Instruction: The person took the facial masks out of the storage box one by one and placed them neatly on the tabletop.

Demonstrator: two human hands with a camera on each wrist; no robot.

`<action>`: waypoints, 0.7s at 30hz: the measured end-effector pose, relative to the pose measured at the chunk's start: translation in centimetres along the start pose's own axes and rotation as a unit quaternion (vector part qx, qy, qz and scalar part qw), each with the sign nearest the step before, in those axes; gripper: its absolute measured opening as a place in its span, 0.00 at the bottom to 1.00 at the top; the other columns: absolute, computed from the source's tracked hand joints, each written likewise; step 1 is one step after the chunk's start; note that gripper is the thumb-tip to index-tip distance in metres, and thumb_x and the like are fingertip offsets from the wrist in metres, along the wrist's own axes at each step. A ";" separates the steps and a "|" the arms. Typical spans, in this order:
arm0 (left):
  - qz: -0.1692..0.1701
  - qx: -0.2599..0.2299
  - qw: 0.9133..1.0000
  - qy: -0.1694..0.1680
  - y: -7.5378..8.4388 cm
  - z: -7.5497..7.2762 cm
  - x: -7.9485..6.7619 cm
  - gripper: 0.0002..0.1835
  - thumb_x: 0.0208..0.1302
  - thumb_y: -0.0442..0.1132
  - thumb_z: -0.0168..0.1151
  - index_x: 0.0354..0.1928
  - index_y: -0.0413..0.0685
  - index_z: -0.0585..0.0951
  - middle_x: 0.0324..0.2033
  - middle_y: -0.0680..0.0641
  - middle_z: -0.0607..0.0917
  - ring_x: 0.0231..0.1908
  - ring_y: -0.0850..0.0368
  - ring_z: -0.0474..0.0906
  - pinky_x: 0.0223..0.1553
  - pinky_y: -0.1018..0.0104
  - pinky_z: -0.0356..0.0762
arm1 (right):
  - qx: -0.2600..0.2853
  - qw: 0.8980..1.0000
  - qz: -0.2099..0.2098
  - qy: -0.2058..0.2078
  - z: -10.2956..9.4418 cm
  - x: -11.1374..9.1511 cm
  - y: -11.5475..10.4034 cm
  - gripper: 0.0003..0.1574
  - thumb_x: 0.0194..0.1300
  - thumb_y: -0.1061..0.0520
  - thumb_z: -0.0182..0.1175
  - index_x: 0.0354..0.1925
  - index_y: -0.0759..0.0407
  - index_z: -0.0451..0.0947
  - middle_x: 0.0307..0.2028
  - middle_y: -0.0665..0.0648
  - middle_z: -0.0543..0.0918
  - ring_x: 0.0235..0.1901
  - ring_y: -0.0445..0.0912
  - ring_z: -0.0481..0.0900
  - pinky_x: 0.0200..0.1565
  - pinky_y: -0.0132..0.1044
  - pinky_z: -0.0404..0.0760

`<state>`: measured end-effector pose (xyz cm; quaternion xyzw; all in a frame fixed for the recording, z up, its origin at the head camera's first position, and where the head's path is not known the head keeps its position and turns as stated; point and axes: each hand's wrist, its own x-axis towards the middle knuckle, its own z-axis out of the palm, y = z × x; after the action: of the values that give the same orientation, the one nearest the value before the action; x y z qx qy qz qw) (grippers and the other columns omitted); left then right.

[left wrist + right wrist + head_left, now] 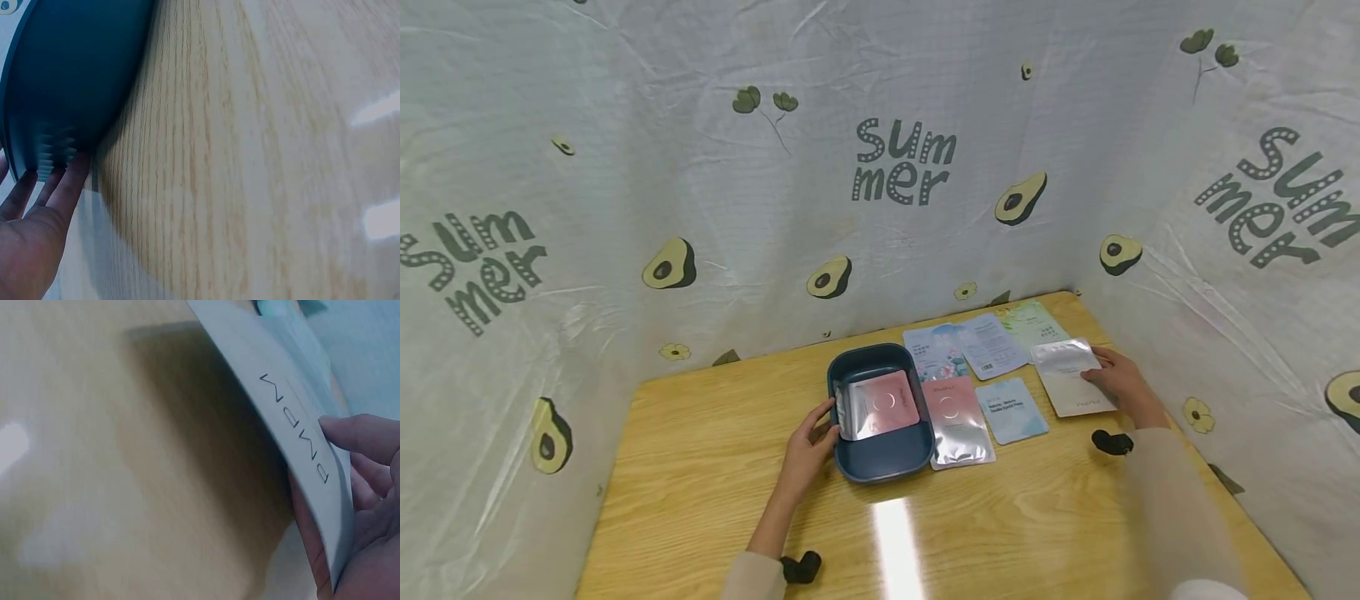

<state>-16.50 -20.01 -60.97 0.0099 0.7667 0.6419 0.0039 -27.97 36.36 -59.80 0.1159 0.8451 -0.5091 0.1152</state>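
Observation:
My left hand (811, 446) is at the left side of a dark blue tray (886, 468). In the left wrist view, its fairly straight fingers (65, 190) touch the tray's outer wall. Inside the tray lies a pink and silver face mask packet (880, 406). On the right, my right hand (1123, 383) pinches the edge of a white and silver face mask packet (1069, 379). The right wrist view shows the thumb on its printed face and fingers behind, with the packet tilted above the table. Its far end overlaps a green packet (1033, 323) in the head view.
Right of the tray lie a second pink and silver packet (958, 425), a small light blue packet (1012, 411), a flowered blue packet (934, 350) and a pale printed packet (992, 343). A patterned white sheet (910, 250) hangs behind the wooden table (715, 467).

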 end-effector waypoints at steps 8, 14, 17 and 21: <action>-0.011 0.002 1.000 0.006 -0.1 0.0 0.0 0.28 0.73 0.35 0.62 0.74 0.52 0.71 0.74 0.45 0.67 0.67 0.41 0.73 0.59 0.56 0.80 | -0.173 0.982 -0.066 0.037 -2.2 -0.8 1.9 0.42 0.71 0.57 0.61 0.73 0.76 0.56 0.62 0.84 0.67 0.58 0.74 0.69 0.59 0.67 0.71; -0.007 0.007 1.000 0.011 -0.1 0.2 -0.3 0.28 0.74 0.35 0.61 0.74 0.51 0.70 0.74 0.44 0.67 0.67 0.39 0.73 0.59 0.52 0.79 | -0.195 0.975 -0.089 0.064 -1.0 -0.9 1.7 0.37 0.68 0.65 0.60 0.69 0.80 0.59 0.62 0.84 0.67 0.60 0.76 0.69 0.60 0.68 0.70; 0.000 0.013 1.000 0.013 0.0 0.4 -0.4 0.28 0.74 0.34 0.60 0.74 0.49 0.70 0.74 0.41 0.67 0.66 0.37 0.72 0.58 0.52 0.80 | -0.221 0.967 -0.096 0.082 -0.3 -0.9 1.3 0.35 0.66 0.67 0.59 0.66 0.81 0.62 0.61 0.84 0.69 0.61 0.76 0.67 0.61 0.68 0.68; 0.010 0.021 1.000 0.019 0.1 0.4 -0.4 0.28 0.74 0.33 0.59 0.73 0.47 0.70 0.73 0.39 0.67 0.66 0.36 0.73 0.57 0.54 0.81 | -0.277 0.949 -0.101 0.112 0.3 -0.8 0.9 0.30 0.64 0.66 0.58 0.62 0.79 0.68 0.57 0.83 0.73 0.58 0.77 0.69 0.59 0.70 0.68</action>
<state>-16.11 -19.55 -60.94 0.0053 0.7796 0.6261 -0.0172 -26.89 36.41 -60.44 0.0500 0.9676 -0.2476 -0.0045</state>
